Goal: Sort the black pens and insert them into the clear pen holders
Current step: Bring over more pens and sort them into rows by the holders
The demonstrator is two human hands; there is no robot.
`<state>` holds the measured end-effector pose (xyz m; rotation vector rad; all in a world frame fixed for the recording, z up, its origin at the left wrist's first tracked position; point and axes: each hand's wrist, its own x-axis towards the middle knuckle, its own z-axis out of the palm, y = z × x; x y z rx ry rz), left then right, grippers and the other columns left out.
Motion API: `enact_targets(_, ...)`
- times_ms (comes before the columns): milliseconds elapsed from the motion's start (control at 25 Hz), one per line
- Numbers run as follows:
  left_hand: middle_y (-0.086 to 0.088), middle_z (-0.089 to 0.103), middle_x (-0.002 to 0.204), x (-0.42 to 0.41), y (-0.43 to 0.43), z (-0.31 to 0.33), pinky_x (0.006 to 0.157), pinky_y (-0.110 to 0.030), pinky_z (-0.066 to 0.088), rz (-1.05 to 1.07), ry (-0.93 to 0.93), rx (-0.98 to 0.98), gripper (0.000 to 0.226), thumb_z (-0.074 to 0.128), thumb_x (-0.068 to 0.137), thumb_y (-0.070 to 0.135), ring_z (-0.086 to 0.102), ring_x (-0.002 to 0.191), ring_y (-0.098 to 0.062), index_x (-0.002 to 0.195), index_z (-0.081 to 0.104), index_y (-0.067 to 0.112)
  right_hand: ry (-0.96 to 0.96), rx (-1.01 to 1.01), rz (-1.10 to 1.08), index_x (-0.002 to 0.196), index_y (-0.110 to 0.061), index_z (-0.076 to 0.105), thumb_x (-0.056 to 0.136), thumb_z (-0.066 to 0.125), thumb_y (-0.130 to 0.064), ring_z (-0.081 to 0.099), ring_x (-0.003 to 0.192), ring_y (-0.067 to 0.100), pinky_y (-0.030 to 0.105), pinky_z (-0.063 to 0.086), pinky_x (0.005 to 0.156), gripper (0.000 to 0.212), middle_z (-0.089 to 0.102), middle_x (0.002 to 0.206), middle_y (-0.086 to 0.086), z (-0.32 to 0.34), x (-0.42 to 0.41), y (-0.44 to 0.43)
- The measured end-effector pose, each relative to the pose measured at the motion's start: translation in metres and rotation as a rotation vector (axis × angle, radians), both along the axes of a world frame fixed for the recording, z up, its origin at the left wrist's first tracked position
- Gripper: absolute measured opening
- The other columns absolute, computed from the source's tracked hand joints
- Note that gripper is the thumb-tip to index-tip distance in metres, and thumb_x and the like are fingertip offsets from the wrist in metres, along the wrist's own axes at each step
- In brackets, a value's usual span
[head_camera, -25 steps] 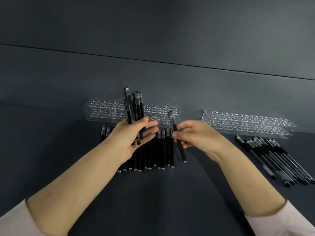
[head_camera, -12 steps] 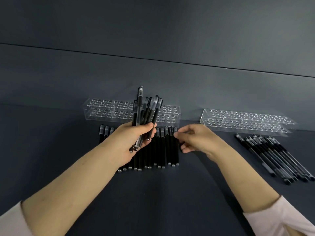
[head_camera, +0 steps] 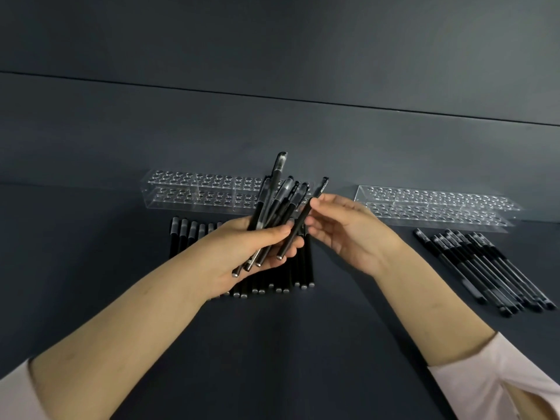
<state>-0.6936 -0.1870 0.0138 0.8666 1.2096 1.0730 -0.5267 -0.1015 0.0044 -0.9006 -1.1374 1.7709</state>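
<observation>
My left hand (head_camera: pixel 242 247) grips a fanned bunch of several black pens (head_camera: pixel 274 204), caps up and tilted right. My right hand (head_camera: pixel 345 228) pinches a single black pen (head_camera: pixel 300 225) between thumb and fingers, laying it against the right side of that bunch. Under both hands a row of black pens (head_camera: pixel 291 277) lies flat on the dark table. Behind the hands stands a clear pen holder (head_camera: pixel 194 192) with rows of holes, no pens in it. A second clear holder (head_camera: pixel 439 207) stands to the right, also without pens.
Another group of several black pens (head_camera: pixel 485 271) lies slanted on the table at the right, in front of the second holder. A dark wall rises behind the holders. Pale pink sleeves cover both forearms near the bottom corners.
My right hand lifted one pen off the flat row and brought it up to the bunch. The left hand tilted its bunch further to the right.
</observation>
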Motion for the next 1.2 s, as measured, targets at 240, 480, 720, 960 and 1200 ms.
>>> enact_targets(240, -0.003, 0.077, 0.089, -0.001, 0.002, -0.002, 0.056, -0.016, 0.054, 0.128, -0.002, -0.019, 0.02, 0.061, 0.094, 0.019, 0.066, 0.062, -0.005, 0.111, 0.065, 0.01, -0.39, 0.096, -0.241, 0.083, -0.009, 0.063, 0.088, 0.065, -0.007, 0.056, 0.052, 0.008, 0.018, 0.049, 0.049, 0.006, 0.061, 0.069, 0.004, -0.005, 0.019, 0.019)
enact_targets(480, -0.006, 0.077, 0.091, -0.001, 0.002, -0.001, 0.058, -0.018, 0.055, 0.142, -0.064, -0.032, 0.021, 0.057, 0.096, 0.016, 0.071, 0.067, -0.009, 0.112, 0.066, 0.006, -0.664, 0.198, -0.192, 0.092, 0.001, 0.064, 0.08, 0.075, -0.008, 0.06, 0.052, 0.015, 0.027, 0.059, 0.062, 0.019, 0.061, 0.064, 0.009, -0.027, 0.008, 0.017)
enact_targets(720, -0.008, 0.076, 0.096, 0.001, -0.001, -0.002, 0.061, -0.017, 0.056, 0.072, -0.045, -0.031, 0.02, 0.056, 0.097, 0.015, 0.071, 0.071, -0.008, 0.113, 0.062, 0.005, -0.605, 0.269, -0.208, 0.09, -0.001, 0.07, 0.091, 0.064, -0.027, 0.055, 0.057, 0.009, 0.018, 0.05, 0.052, 0.027, 0.064, 0.073, 0.004, -0.021, 0.005, 0.015)
enact_targets(960, -0.012, 0.076, 0.098, 0.009, -0.003, -0.002, 0.068, -0.021, 0.059, 0.004, -0.053, -0.035, 0.018, 0.055, 0.097, 0.015, 0.074, 0.081, -0.015, 0.111, 0.064, 0.008, -0.183, 0.084, -0.042, 0.09, -0.008, 0.066, 0.091, 0.064, -0.02, 0.054, 0.059, 0.007, 0.016, 0.045, 0.052, 0.013, 0.063, 0.069, -0.002, -0.009, -0.003, 0.006)
enact_targets(1200, -0.012, 0.076, 0.098, 0.004, 0.002, -0.005, 0.077, -0.028, 0.06, 0.118, -0.097, -0.035, 0.02, 0.056, 0.097, 0.014, 0.073, 0.092, -0.02, 0.111, 0.067, 0.004, -0.354, 0.122, -0.34, 0.087, -0.009, 0.067, 0.095, 0.059, -0.022, 0.055, 0.059, 0.01, 0.016, 0.047, 0.049, 0.017, 0.06, 0.069, 0.001, -0.007, 0.024, 0.027)
